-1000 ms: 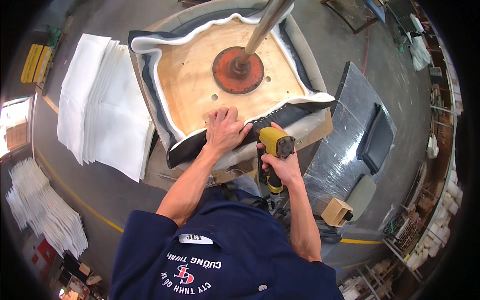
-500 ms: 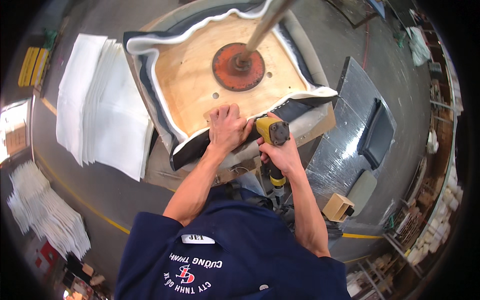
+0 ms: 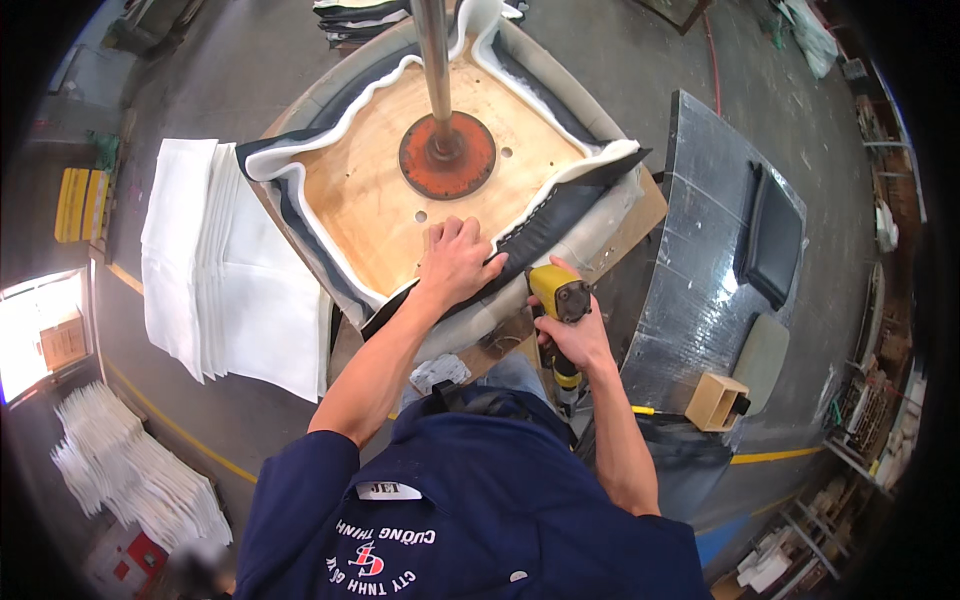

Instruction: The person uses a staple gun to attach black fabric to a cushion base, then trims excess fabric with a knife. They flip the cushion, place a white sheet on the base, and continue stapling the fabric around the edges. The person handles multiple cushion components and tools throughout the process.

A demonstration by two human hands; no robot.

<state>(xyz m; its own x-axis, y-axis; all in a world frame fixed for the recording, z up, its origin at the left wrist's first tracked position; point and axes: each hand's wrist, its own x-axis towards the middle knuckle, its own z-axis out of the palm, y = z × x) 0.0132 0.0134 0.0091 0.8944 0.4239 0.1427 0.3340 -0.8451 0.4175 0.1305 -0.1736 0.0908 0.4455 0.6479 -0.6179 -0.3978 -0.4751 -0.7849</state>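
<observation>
Plywood panel (image 3: 365, 185): under left grip (image 3: 458, 262), ahead of right grip (image 3: 578, 330) | left: pressing near edge, cannot tell whether pinching | right: clamped on yellow staple gun (image 3: 558, 290) | black cover (image 3: 548, 220): seemingly fastened rightward of left grip; beyond, sides loose, apparently remaining

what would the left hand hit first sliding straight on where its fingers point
Sliding over the wooden panel, the left hand would probably meet the red disc under the metal pole first, though depth is unclear.
</observation>
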